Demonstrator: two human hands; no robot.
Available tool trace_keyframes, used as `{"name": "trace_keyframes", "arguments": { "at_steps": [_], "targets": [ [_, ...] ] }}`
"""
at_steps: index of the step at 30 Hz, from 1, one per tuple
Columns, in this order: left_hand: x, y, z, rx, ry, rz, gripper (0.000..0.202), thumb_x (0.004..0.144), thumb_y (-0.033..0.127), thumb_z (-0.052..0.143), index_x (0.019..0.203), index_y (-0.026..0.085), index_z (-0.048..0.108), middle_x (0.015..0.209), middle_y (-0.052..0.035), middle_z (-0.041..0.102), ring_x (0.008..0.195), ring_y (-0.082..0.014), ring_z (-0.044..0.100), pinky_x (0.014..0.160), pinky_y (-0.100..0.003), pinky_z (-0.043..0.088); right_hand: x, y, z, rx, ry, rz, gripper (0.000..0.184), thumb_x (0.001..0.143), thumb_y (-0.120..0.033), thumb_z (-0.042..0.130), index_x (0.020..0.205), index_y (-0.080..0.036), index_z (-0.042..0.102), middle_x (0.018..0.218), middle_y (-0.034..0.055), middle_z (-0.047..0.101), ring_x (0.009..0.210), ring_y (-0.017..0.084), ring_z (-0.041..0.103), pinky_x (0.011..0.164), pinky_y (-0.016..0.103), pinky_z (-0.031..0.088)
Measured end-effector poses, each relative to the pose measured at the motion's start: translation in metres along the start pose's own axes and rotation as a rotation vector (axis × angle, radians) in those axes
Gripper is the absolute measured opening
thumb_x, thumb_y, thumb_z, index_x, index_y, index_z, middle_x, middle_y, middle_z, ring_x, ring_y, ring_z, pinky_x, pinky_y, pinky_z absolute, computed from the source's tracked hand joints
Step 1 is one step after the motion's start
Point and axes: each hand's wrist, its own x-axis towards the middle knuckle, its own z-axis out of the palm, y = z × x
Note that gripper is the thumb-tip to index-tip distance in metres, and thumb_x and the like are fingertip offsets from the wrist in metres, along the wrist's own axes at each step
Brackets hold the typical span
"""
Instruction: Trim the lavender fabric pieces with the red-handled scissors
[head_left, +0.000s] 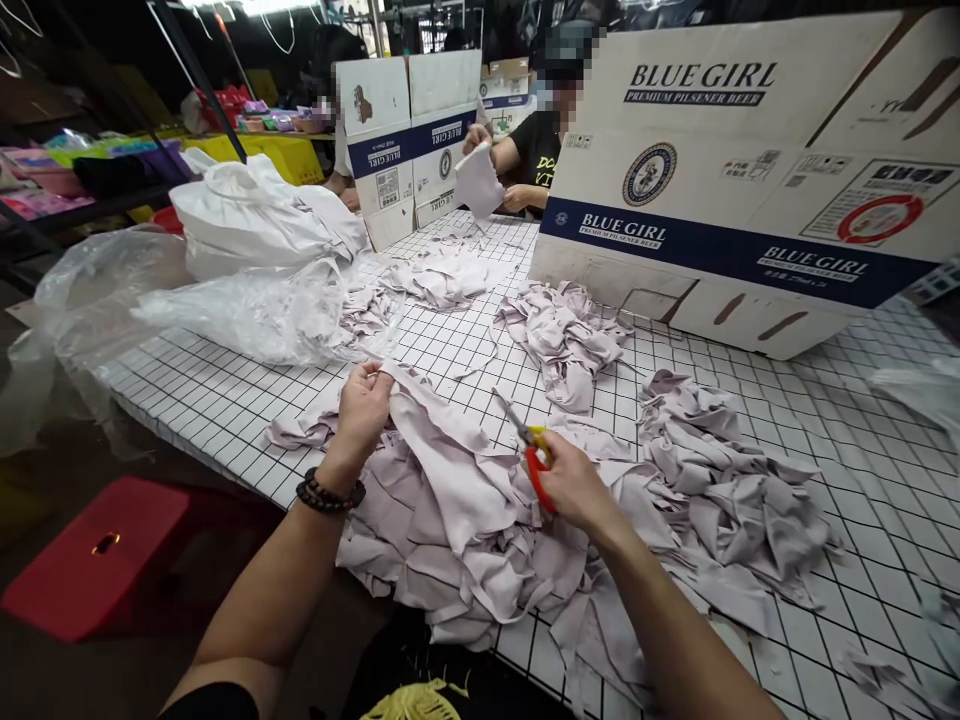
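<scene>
My left hand (pixel 365 405) pinches the upper end of a pale lilac fabric piece (pixel 450 470), which hangs down over a heap of similar pieces. In my right hand (pixel 574 480) is a pair of scissors (pixel 537 452) with red and yellow handles, the blades pointing up and to the left, apart from the held fabric's top end. The fabric heap (pixel 405 550) lies under both hands, at the table's near edge. More cut pieces (pixel 735 480) are piled to the right of my right hand.
A gridded table (pixel 217 390) carries another fabric pile (pixel 570 340) in the middle. Large beer cartons (pixel 720 180) stand along the back. At left are clear plastic bags (pixel 255 310) and a red stool (pixel 112 550). Across the table, a person (pixel 536 150) holds a fabric piece (pixel 478 182).
</scene>
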Motion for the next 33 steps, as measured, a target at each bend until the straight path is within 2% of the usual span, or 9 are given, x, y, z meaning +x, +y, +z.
{"name": "trace_keyframes", "arguments": {
  "at_steps": [6,12,16,19,20,23,27,30,33],
  "targets": [
    [0.045,0.016,0.008,0.092,0.011,0.101,0.013,0.085,0.022,0.060,0.090,0.017,0.048,0.053,0.0087,0.051,0.032,-0.0057,0.040,0.033,-0.016,0.031,0.037,-0.005,0.002,0.089,-0.167,-0.021,0.020,0.060,-0.022,0.070,0.055,-0.020,0.051,0.051,-0.0064,0.049,0.051,0.010,0.040,0.048,0.023,0.028],
    [0.071,0.053,0.056,0.224,-0.104,0.192,0.011,0.085,0.016,0.062,0.094,0.015,0.057,0.071,0.0011,0.057,0.051,-0.0091,0.052,0.049,-0.021,0.044,0.014,-0.024,-0.026,0.408,-0.241,0.006,0.033,0.055,-0.032,0.083,0.071,-0.020,0.056,0.058,-0.0057,0.053,0.049,0.010,0.044,0.048,0.024,0.035],
    [0.009,0.046,0.072,0.421,-0.227,0.288,0.010,0.081,0.019,0.068,0.089,0.014,0.064,0.089,-0.0064,0.062,0.072,-0.0146,0.056,0.067,-0.027,0.048,-0.008,-0.025,-0.014,0.663,-0.078,-0.007,0.039,0.061,-0.040,0.081,0.075,-0.021,0.050,0.061,-0.0086,0.046,0.046,0.006,0.037,0.050,0.023,0.035],
    [-0.069,0.018,0.057,0.496,-0.743,0.027,0.041,0.092,0.045,0.050,0.071,0.014,0.067,0.063,-0.0029,0.059,0.056,-0.0134,0.053,0.056,-0.026,0.044,-0.023,-0.018,0.004,0.779,0.039,0.005,0.038,0.064,-0.040,0.079,0.076,-0.021,0.049,0.061,-0.0088,0.044,0.046,0.005,0.035,0.049,0.023,0.033],
    [-0.092,0.008,0.050,0.428,-0.804,-0.065,0.047,0.094,0.049,0.044,0.076,0.013,0.069,0.063,-0.0030,0.060,0.056,-0.0138,0.054,0.055,-0.026,0.043,-0.028,-0.016,0.010,0.801,0.067,0.013,0.038,0.064,-0.040,0.079,0.075,-0.021,0.049,0.059,-0.0088,0.044,0.047,0.006,0.036,0.048,0.022,0.032],
    [-0.138,-0.016,0.037,0.281,-0.632,-0.033,0.043,0.093,0.048,0.047,0.083,0.014,0.070,0.079,-0.0057,0.064,0.068,-0.0149,0.056,0.062,-0.026,0.045,-0.043,-0.014,0.027,0.819,0.155,0.026,0.038,0.063,-0.038,0.082,0.072,-0.020,0.050,0.055,-0.0087,0.045,0.047,0.007,0.037,0.045,0.021,0.030],
    [-0.151,-0.028,0.033,0.342,-0.405,0.093,0.027,0.086,0.042,0.063,0.094,0.016,0.069,0.094,-0.0052,0.062,0.065,-0.0109,0.050,0.063,-0.024,0.044,-0.058,-0.020,0.044,0.760,0.273,-0.048,0.034,0.070,-0.036,0.080,0.073,-0.020,0.051,0.063,-0.0058,0.054,0.053,0.008,0.045,0.050,0.021,0.038],
    [-0.148,-0.030,0.031,0.377,-0.380,0.141,0.026,0.083,0.040,0.067,0.096,0.018,0.070,0.094,-0.0041,0.061,0.056,-0.0083,0.044,0.056,-0.023,0.042,-0.064,-0.021,0.050,0.747,0.289,-0.101,0.029,0.076,-0.036,0.075,0.074,-0.021,0.050,0.069,-0.0041,0.059,0.060,0.010,0.052,0.058,0.022,0.045],
    [-0.149,-0.030,0.027,0.334,-0.415,0.177,0.021,0.086,0.036,0.065,0.094,0.020,0.075,0.100,-0.0074,0.066,0.077,-0.0144,0.060,0.073,-0.027,0.049,-0.065,-0.020,0.052,0.757,0.287,-0.117,0.028,0.075,-0.035,0.077,0.075,-0.021,0.052,0.070,-0.0038,0.061,0.063,0.011,0.054,0.061,0.022,0.048]
  ]
}}
